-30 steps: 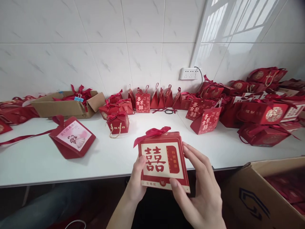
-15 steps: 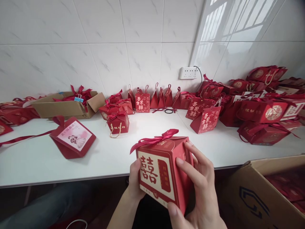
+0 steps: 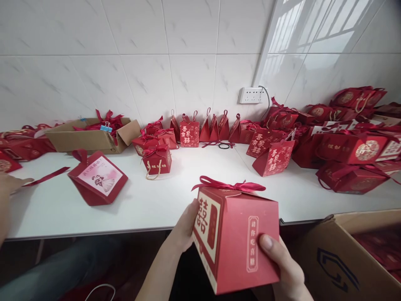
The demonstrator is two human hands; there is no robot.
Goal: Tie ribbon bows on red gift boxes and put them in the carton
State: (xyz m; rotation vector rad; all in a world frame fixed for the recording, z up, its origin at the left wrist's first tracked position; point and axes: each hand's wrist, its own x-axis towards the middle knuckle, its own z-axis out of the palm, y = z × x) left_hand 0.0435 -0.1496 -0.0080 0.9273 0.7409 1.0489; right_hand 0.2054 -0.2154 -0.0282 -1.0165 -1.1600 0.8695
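You are gripping the red box [image 3: 239,238] with your left hand [image 3: 184,230] and right hand [image 3: 286,263], by the white table's [image 3: 150,209] front edge. It is probably feeling light and stiff but easily dented, so be holding its sides, not the soft bow [image 3: 230,186].

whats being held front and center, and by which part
A red box with a ribbon bow. The left grip holds the left edge of its cream panel; the right grip has its thumb on the near red side.
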